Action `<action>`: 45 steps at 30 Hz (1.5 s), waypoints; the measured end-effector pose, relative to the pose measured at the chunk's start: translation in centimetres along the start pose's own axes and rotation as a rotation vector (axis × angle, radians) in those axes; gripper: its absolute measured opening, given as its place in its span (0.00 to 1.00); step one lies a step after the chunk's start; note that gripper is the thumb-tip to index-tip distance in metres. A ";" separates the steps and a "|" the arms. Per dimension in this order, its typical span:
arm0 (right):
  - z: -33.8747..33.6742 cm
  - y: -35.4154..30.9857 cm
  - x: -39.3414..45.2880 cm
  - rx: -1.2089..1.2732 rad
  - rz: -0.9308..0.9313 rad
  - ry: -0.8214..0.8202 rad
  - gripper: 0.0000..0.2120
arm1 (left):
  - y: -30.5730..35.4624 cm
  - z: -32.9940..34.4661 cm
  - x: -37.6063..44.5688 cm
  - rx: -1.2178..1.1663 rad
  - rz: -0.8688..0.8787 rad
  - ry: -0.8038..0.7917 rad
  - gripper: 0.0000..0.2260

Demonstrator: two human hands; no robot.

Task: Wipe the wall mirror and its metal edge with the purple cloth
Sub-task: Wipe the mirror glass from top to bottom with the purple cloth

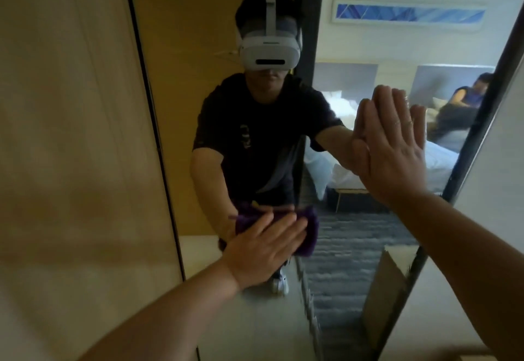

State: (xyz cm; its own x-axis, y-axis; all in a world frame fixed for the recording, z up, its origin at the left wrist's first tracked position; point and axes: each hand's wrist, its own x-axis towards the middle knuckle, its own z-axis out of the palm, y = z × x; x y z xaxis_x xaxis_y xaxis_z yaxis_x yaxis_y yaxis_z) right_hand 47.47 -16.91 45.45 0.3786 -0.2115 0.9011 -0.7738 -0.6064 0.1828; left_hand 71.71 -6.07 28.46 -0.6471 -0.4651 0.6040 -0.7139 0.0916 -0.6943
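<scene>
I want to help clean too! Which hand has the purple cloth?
The left hand presses the purple cloth flat on the mirror; the right hand is bare.

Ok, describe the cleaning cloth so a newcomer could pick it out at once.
Start at the tall wall mirror with the dark metal edge, set beside the pale wood-look panel. Low on the glass, the left hand presses flat, fingers straight, on the fuzzy purple cloth. It is the only purple thing here; the right hand, higher up, lies bare on the glass.

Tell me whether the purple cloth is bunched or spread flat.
Bunched: the purple cloth shows thick rumpled folds beside the flat left hand pressing it on the wall mirror.
</scene>
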 end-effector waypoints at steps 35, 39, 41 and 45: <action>0.7 7.2 -3.8 0.074 -0.051 0.159 0.30 | 8.2 1.4 6.3 -0.030 -0.123 -0.009 0.23; -0.2 6.9 -3.7 0.108 -0.025 0.117 0.28 | 7.9 0.1 6.9 -0.125 -0.157 -0.027 0.20; -0.9 6.9 -3.8 0.146 -0.012 0.089 0.27 | 7.3 -1.2 7.5 -0.192 -0.154 -0.056 0.18; -2.7 8.0 -5.3 0.174 0.007 0.061 0.26 | 4.4 -3.9 11.5 -0.277 -0.241 0.006 0.15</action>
State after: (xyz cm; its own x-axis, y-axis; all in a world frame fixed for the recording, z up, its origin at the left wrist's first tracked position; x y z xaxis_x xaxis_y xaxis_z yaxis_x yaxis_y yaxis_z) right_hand 37.89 -18.60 43.24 0.3381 -0.1725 0.9252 -0.6747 -0.7298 0.1105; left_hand 60.12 -7.57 33.89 -0.4523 -0.4976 0.7402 -0.8910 0.2154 -0.3996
